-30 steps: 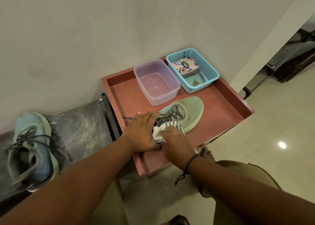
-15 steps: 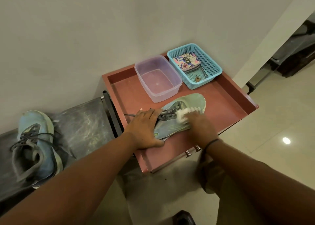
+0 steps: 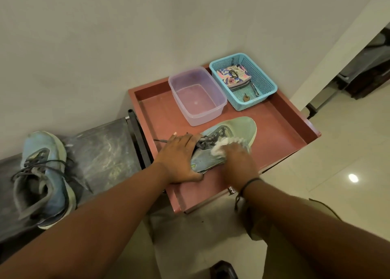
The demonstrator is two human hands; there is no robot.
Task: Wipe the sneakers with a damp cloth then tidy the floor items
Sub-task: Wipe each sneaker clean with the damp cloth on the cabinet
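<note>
A pale green sneaker (image 3: 240,128) with grey laces lies on the red tray table (image 3: 280,128), toe pointing away to the right. My left hand (image 3: 179,158) clamps its heel and collar flat against the tray. My right hand (image 3: 238,162) presses a white cloth (image 3: 223,146) onto the sneaker's right side, by the laces. The second sneaker (image 3: 40,173), light blue with dark laces, stands on a dark bench (image 3: 101,149) to the left, away from both hands.
A clear plastic tub (image 3: 196,97) holding a little water sits at the back of the tray. Beside it stands a blue mesh basket (image 3: 242,80) holding a patterned pouch and small items. A wall is behind; tiled floor lies to the right.
My right hand slid the cloth from the sneaker's heel side forward to the laces a second ago and has since stayed there. My left hand kept hold of the heel.
</note>
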